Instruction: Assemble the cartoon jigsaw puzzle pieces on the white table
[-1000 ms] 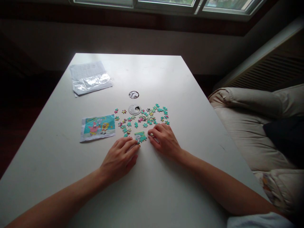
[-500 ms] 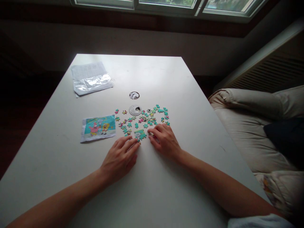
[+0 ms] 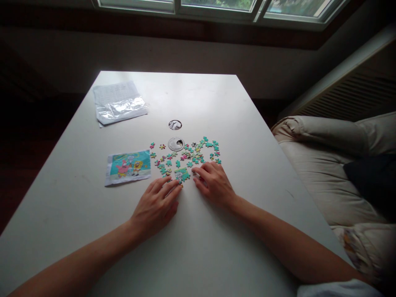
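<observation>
A small joined section of jigsaw puzzle (image 3: 182, 175), turquoise with a pale cartoon face, lies flat between my two hands. My left hand (image 3: 158, 199) rests on the table with its fingers stretched out, fingertips at the section's lower left edge. My right hand (image 3: 213, 180) is just right of the section, thumb and forefinger closed around a small puzzle piece (image 3: 194, 172) that they mostly cover. Loose puzzle pieces (image 3: 198, 155) in turquoise, yellow and pink are scattered beyond both hands.
A packet with a cartoon picture (image 3: 130, 167) lies left of the pieces. Farther back on the white table (image 3: 216, 103) are papers with a clear plastic sleeve (image 3: 120, 103) and two round inset holes (image 3: 175, 124). A cushioned sofa (image 3: 312, 165) stands to the right.
Both hands keep nearly the same places. The small piece at my right fingertips has shifted slightly and shows less now. The view has tilted a little.
</observation>
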The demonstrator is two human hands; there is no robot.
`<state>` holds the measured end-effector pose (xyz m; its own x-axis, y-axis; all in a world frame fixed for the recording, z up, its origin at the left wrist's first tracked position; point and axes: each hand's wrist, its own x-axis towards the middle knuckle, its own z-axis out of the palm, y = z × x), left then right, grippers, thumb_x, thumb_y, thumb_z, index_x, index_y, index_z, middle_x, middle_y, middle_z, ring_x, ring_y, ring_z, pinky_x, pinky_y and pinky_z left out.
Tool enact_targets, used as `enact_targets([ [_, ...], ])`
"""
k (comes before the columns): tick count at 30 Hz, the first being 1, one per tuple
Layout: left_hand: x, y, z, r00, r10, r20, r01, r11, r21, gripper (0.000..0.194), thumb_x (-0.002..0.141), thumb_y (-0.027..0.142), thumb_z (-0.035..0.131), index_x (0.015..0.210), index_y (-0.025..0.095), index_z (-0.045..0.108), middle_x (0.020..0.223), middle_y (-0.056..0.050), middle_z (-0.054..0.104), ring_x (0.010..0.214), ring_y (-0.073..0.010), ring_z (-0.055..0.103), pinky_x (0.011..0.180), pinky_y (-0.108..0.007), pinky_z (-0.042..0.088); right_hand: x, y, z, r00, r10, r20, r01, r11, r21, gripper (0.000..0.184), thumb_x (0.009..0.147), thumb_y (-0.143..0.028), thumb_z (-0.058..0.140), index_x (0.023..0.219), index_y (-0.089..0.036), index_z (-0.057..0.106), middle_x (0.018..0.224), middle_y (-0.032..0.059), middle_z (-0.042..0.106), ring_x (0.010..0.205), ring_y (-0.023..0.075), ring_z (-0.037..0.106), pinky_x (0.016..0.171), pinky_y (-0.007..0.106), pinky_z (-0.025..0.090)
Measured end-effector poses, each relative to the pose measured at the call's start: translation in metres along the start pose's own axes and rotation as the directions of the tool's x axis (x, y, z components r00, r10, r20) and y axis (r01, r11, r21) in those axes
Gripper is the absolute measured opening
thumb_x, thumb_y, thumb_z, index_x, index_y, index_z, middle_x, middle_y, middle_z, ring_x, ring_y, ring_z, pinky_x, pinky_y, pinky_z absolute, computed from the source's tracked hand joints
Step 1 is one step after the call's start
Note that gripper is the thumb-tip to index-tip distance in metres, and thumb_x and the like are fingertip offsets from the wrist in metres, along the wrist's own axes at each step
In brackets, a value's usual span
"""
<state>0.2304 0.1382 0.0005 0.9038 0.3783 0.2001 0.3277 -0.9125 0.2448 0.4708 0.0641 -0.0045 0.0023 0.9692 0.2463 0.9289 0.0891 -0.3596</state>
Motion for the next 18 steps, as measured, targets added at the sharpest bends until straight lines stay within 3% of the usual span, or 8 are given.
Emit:
enact_targets([
  [18, 0.0002, -0.0005, 0.0002, 1.000, -0.009, 0.019, 0.009, 1.000, -0.001, 0.042, 0.095, 0.023, 0.053, 0.137, 0.020, 0.057, 0.142, -0.008, 0.059, 0.134, -0.0315, 0.048, 0.113, -0.052, 0.043, 0.0002, -0.0015, -0.0008, 1.000, 0.010, 0.025, -0.010, 1.000, -0.022, 0.027, 0.096, -0.029, 0.059, 0.122, -0.022, 0.064, 0.102, 0.0084, 0.062, 0.100, 0.0273, 0.052, 0.093, 0.043, 0.041],
])
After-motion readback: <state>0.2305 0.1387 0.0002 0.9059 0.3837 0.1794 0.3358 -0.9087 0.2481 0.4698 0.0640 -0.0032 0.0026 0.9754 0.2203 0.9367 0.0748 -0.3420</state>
